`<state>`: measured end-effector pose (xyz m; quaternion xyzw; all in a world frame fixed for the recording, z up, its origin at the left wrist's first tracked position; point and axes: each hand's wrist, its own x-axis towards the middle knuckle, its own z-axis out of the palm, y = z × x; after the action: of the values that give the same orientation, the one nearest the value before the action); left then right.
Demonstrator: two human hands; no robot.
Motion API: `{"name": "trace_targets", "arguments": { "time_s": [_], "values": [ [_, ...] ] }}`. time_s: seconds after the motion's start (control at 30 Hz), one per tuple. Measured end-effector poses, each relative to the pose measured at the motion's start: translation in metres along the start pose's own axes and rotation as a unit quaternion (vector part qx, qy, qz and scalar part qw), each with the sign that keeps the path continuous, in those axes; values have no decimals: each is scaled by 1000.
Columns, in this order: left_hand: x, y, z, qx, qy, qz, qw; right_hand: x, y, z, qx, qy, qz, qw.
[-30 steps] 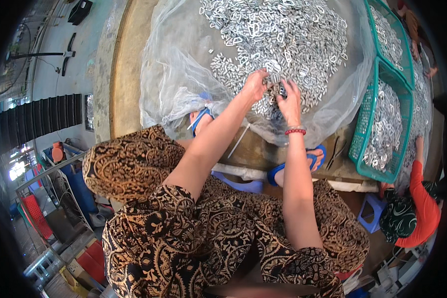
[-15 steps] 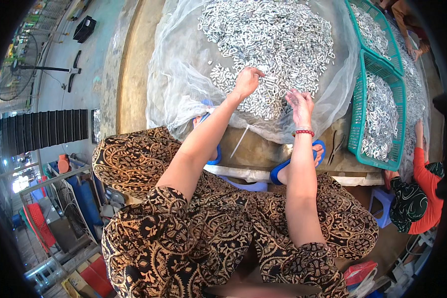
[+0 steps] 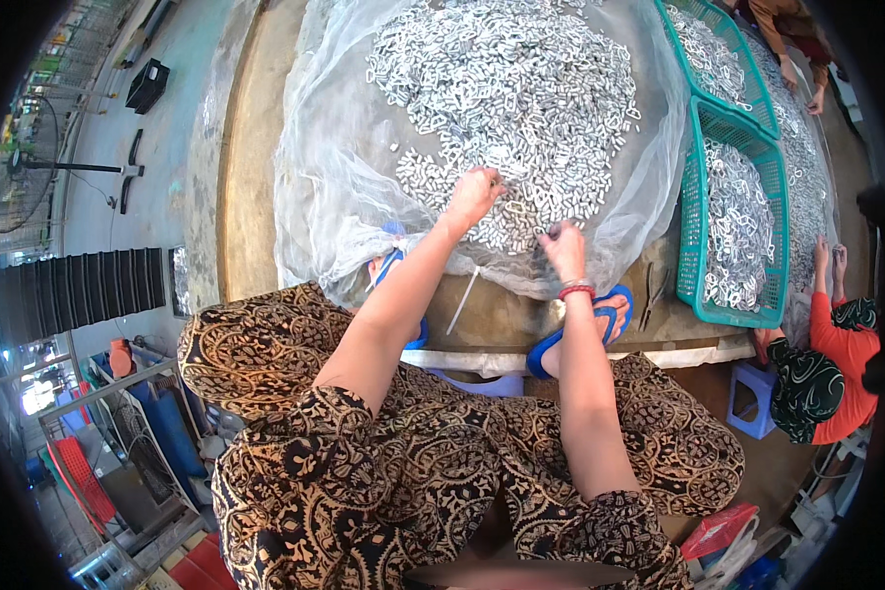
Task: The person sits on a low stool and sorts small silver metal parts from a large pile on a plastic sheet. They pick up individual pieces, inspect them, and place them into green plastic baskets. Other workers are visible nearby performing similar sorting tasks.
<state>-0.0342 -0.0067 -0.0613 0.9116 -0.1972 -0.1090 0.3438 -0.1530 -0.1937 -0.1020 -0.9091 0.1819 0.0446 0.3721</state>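
A wide heap of small silvery metal links (image 3: 511,84), oval and D-shaped, lies on a sheet of white netting (image 3: 339,167). My left hand (image 3: 476,195) is at the near side of the heap, fingers curled together over the links. Whatever its fingertips hold is too small to make out. To its right, my right hand (image 3: 563,251), with a red bead bracelet (image 3: 577,289) at the wrist, hangs at the heap's near edge. Its fingers are drawn together too, and any piece between them is hidden.
Two green plastic baskets (image 3: 693,211) filled with metal links stand to the right. Beyond them lies another spread of links (image 3: 801,147), where other people's hands (image 3: 829,258) reach in. My feet in blue sandals (image 3: 539,360) rest at the netting's near edge.
My left hand has come nearer to me along the heap and curled its fingers. The right hand has also drawn back, its spread fingers now closed. The view has shifted slightly.
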Motion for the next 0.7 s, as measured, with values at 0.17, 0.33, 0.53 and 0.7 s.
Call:
{"name": "trace_targets", "arguments": {
  "time_s": [0.17, 0.33, 0.53, 0.7],
  "values": [
    [22, 7, -40, -21, -49, -20, 998, -8, -11, 17, -48, 68, -23, 996],
    [16, 9, -63, -457, -101, -139, 873, 18, -11, -1, 349, 35, 142, 926],
    [3, 11, -70, -693, -147, -105, 698, 27, -35, -41, 636, -38, 77, 767],
    [-1, 19, -70, -771, -181, -113, 600, 26, -21, -51, 677, -44, 107, 727]
  ]
}}
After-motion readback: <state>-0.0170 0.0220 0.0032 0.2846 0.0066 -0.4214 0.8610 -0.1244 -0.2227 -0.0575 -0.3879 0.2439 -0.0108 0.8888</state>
